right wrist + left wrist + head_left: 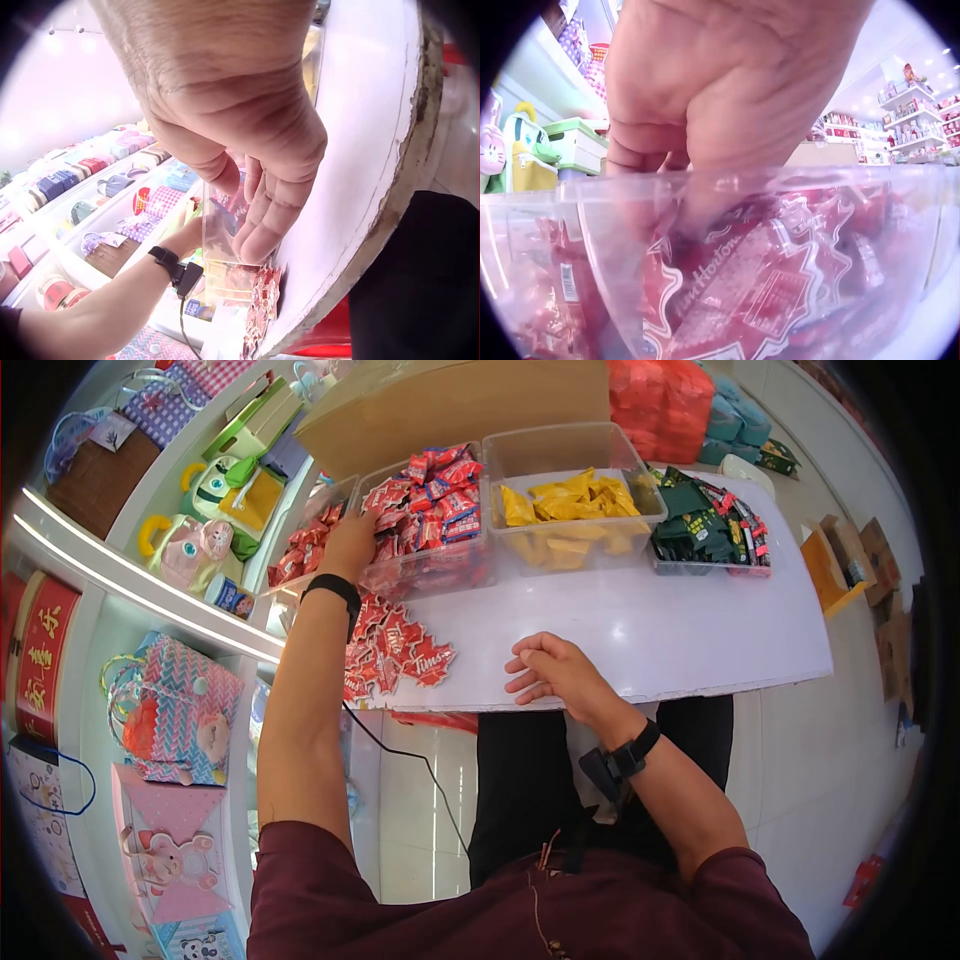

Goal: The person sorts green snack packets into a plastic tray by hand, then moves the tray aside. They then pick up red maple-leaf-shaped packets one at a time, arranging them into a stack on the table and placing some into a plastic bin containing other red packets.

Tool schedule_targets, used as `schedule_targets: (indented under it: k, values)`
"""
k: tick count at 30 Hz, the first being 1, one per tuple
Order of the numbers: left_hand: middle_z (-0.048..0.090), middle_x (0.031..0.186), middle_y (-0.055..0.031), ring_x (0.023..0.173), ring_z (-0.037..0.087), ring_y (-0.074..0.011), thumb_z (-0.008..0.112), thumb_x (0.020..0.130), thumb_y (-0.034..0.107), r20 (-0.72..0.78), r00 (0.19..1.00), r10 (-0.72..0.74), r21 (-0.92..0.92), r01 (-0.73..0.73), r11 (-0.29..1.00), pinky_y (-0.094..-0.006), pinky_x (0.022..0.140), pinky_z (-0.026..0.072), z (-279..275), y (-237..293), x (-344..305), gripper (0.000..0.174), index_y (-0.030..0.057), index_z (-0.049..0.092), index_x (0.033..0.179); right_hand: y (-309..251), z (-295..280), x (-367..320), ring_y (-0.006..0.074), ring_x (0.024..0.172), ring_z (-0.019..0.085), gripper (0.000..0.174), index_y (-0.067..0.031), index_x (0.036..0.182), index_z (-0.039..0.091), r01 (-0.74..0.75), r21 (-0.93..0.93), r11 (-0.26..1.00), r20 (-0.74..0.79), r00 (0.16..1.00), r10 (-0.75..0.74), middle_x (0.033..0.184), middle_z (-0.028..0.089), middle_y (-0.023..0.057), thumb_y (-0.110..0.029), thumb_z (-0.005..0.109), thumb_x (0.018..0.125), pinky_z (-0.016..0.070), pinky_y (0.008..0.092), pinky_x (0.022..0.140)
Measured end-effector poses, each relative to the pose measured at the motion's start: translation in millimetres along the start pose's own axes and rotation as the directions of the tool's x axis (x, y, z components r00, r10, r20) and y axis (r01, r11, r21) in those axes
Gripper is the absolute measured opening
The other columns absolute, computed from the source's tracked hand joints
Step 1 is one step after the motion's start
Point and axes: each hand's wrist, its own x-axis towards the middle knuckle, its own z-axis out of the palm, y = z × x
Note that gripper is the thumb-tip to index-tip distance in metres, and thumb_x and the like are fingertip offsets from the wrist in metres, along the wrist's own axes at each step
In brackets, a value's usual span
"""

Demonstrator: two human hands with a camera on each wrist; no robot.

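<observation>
My left hand (pixel 349 547) reaches down over the left side of a clear plastic bin (pixel 430 572) heaped with red packets (pixel 455 500). In the left wrist view, the fingers and thumb point down behind the see-through wall, at the upper edge of a red Tim Hortons packet (pixel 742 300). Blur and the plastic hide the fingertips, so I cannot tell whether they pinch it. My right hand (pixel 560 672) hovers with relaxed, slightly bent fingers near the front edge of the white table (pixel 700 625), holding nothing. Left of it lies a pile of flat red leaf-shaped packets (pixel 405 648).
A narrower bin with red packets (pixel 300 555) stands on the left. To the right are a bin of yellow packets (pixel 570 498) and a tray of dark green packets (pixel 695 525). A cardboard box (pixel 450 410) rises behind. Shelves (pixel 150 575) line the left side.
</observation>
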Motion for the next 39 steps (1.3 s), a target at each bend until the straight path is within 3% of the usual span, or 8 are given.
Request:
schedule_targets:
  k: [4, 12, 14, 15, 20, 26, 34, 39]
  values:
    - [0.065, 0.106, -0.0273, 0.102, 0.066, -0.0435, 0.054, 0.088, 0.001, -0.097, 0.995, -0.010, 0.007, 0.011, 1.000, -0.0487, 0.087, 0.0559, 4, -3, -5, 0.021, 0.0036, 0.069, 0.102, -4, -2, -1, 0.0252, 0.094, 0.071, 0.028, -0.0004, 0.121, 0.055, 0.010, 0.007, 1.000, 0.021, 1.000, -0.010, 0.113, 0.064, 0.0167, -0.022, 0.054, 0.104, 0.0620, 0.0359, 0.076]
    - [0.070, 0.100, -0.0243, 0.090, 0.068, -0.0414, 0.059, 0.086, 0.003, -0.493, 0.860, -0.127, -0.186, 0.039, 0.982, -0.0452, 0.081, 0.0544, -39, -17, -16, 0.029, 0.0098, 0.077, 0.108, -8, 3, 6, 0.0259, 0.091, 0.072, 0.033, 0.0028, 0.124, 0.054, 0.047, -0.008, 0.999, 0.049, 0.998, -0.046, 0.114, 0.064, 0.0190, -0.022, 0.056, 0.102, 0.0615, 0.0359, 0.073]
    - [0.072, 0.098, -0.0240, 0.089, 0.071, -0.0356, 0.063, 0.089, 0.005, -0.452, 0.860, -0.236, -0.329, 0.086, 0.941, -0.0396, 0.079, 0.0545, -64, -7, -25, 0.025, 0.0094, 0.076, 0.110, -15, 7, 8, 0.0261, 0.092, 0.072, 0.034, 0.0025, 0.124, 0.053, 0.067, -0.012, 0.998, 0.061, 0.996, -0.066, 0.115, 0.064, 0.0193, -0.023, 0.056, 0.101, 0.0614, 0.0362, 0.074]
    - [0.075, 0.099, -0.0140, 0.086, 0.071, -0.0226, 0.064, 0.094, 0.012, -0.397, 0.869, -0.294, -0.501, 0.063, 0.863, -0.0320, 0.075, 0.0533, -61, -14, -26, 0.027, 0.0085, 0.074, 0.119, -19, 10, 9, 0.0262, 0.092, 0.071, 0.035, 0.0024, 0.124, 0.053, 0.076, -0.012, 0.997, 0.067, 0.995, -0.075, 0.115, 0.064, 0.0194, -0.023, 0.056, 0.101, 0.0614, 0.0364, 0.074]
    - [0.074, 0.105, -0.0020, 0.089, 0.067, -0.0095, 0.061, 0.100, 0.020, 0.154, 0.920, -0.361, -0.966, 0.217, 0.140, -0.0243, 0.072, 0.0509, -100, 102, -109, 0.030, 0.0064, 0.070, 0.125, -37, 33, 4, 0.0283, 0.098, 0.071, 0.046, 0.0027, 0.128, 0.051, 0.127, 0.078, 0.989, 0.113, 0.984, -0.135, 0.119, 0.063, 0.0202, -0.033, 0.061, 0.101, 0.0614, 0.0376, 0.077]
    - [0.072, 0.107, -0.0056, 0.083, 0.066, -0.0118, 0.058, 0.097, 0.002, 0.326, 0.920, -0.218, -0.941, 0.338, 0.021, -0.0260, 0.066, 0.0532, -18, 186, -193, 0.030, 0.0045, 0.070, 0.125, -7, 29, 2, 0.0232, 0.092, 0.072, 0.044, 0.0010, 0.129, 0.052, 0.060, 0.099, 0.993, 0.145, 0.987, -0.074, 0.114, 0.066, 0.0147, -0.032, 0.062, 0.102, 0.0625, 0.0323, 0.070]
    - [0.071, 0.097, -0.0110, 0.074, 0.065, -0.0138, 0.061, 0.101, 0.033, 0.498, 0.797, -0.342, -0.867, 0.460, -0.189, -0.0261, 0.057, 0.0485, 12, 137, -211, 0.036, -0.0018, 0.070, 0.099, 13, -3, -4, 0.0164, 0.079, 0.071, 0.032, -0.0009, 0.122, 0.056, -0.033, 0.126, 0.991, -0.004, 0.999, 0.033, 0.099, 0.070, 0.0091, -0.027, 0.059, 0.103, 0.0623, 0.0305, 0.063]
    - [0.069, 0.094, -0.0054, 0.070, 0.064, -0.0106, 0.057, 0.104, 0.045, 0.577, 0.754, -0.314, -0.808, 0.471, -0.353, -0.0238, 0.052, 0.0473, 24, 105, -205, 0.046, 0.0023, 0.061, 0.119, 13, 1, -5, 0.0137, 0.073, 0.070, 0.029, -0.0043, 0.118, 0.058, -0.032, 0.107, 0.994, -0.013, 0.999, 0.033, 0.095, 0.070, 0.0062, -0.029, 0.060, 0.104, 0.0587, 0.0267, 0.059]
